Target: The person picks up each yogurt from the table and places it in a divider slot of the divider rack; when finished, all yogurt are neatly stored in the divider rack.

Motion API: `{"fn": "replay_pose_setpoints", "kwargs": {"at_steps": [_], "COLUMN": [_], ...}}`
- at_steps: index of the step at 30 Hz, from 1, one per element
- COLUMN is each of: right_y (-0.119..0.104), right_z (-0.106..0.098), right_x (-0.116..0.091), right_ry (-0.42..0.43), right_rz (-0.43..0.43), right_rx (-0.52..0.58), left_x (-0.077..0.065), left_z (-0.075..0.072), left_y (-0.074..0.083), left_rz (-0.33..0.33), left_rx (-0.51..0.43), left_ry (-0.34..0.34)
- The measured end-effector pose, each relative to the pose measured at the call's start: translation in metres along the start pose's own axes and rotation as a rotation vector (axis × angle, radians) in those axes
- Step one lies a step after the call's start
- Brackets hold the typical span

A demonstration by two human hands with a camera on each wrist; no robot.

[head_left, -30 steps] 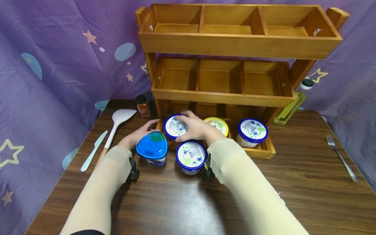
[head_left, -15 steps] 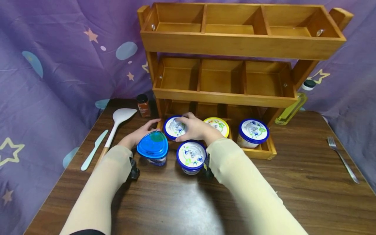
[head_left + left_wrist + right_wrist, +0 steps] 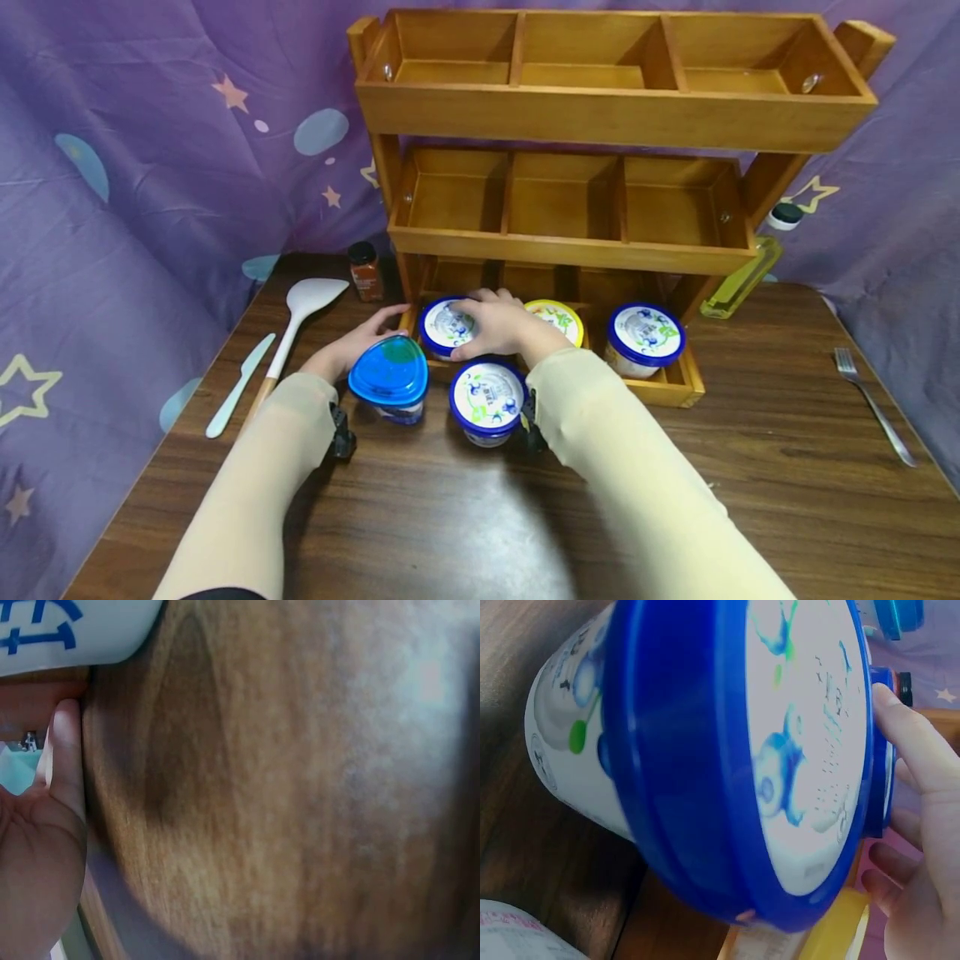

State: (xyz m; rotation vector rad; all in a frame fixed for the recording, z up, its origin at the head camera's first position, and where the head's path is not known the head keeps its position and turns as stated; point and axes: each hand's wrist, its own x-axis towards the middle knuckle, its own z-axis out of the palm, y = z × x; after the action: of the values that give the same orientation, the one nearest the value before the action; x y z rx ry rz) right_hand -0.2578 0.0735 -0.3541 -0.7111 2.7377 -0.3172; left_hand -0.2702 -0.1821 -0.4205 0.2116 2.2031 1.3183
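Note:
In the head view, my right hand [image 3: 501,325] grips a round blue-rimmed tub [image 3: 442,323] at the lower tier's left end, thumb on the near side of its lid. My left hand [image 3: 356,342] reaches to the front left corner of the wooden rack [image 3: 570,246], fingertips against it. A tub with a blue rounded-triangle lid [image 3: 390,371] stands before that hand and hides part of it. Another blue-rimmed tub [image 3: 488,396] stands on the table under my right wrist; it fills much of the right wrist view. The left wrist view shows my thumb [image 3: 67,757] extended.
In the lower tier sit a yellow-rimmed tub [image 3: 558,321] and a blue-rimmed tub [image 3: 645,335]. A spice jar [image 3: 366,271], ladle [image 3: 300,312] and pale green knife [image 3: 240,387] lie or stand left. An oil bottle [image 3: 742,275] and fork [image 3: 873,404] are right.
The tub in my right hand sits very slightly lower and my right fingers have shifted a little. My left hand and the other tubs have stayed put.

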Motion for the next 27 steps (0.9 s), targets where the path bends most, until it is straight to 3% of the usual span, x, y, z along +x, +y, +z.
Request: {"fn": "replay_pose_setpoints", "kwargs": {"at_steps": [4,10,19,23,27], "right_y": [0.004,0.011,0.038,0.051,0.061], "right_z": [-0.002,-0.009,-0.022,-0.019,-0.013], "right_x": [-0.004,-0.016,-0.057,-0.074,-0.091], "right_ry": [0.025,0.066,0.091,0.109,0.163], "right_rz": [-0.01,-0.075,-0.152,-0.161,-0.236], "right_rx": [0.019,0.068,0.132,0.142,0.132], "left_x": [0.008,0.008,0.009,0.009,0.008], "left_z": [-0.001,0.0,0.001,0.001,0.001], "left_y": [-0.011,-0.013,-0.013,-0.014,-0.013], "left_rz": [0.009,0.018,0.027,0.045,0.048], "left_rx": [0.007,0.037,0.022,0.017,0.024], "left_ry": [0.021,0.037,0.03,0.024,0.027]}}
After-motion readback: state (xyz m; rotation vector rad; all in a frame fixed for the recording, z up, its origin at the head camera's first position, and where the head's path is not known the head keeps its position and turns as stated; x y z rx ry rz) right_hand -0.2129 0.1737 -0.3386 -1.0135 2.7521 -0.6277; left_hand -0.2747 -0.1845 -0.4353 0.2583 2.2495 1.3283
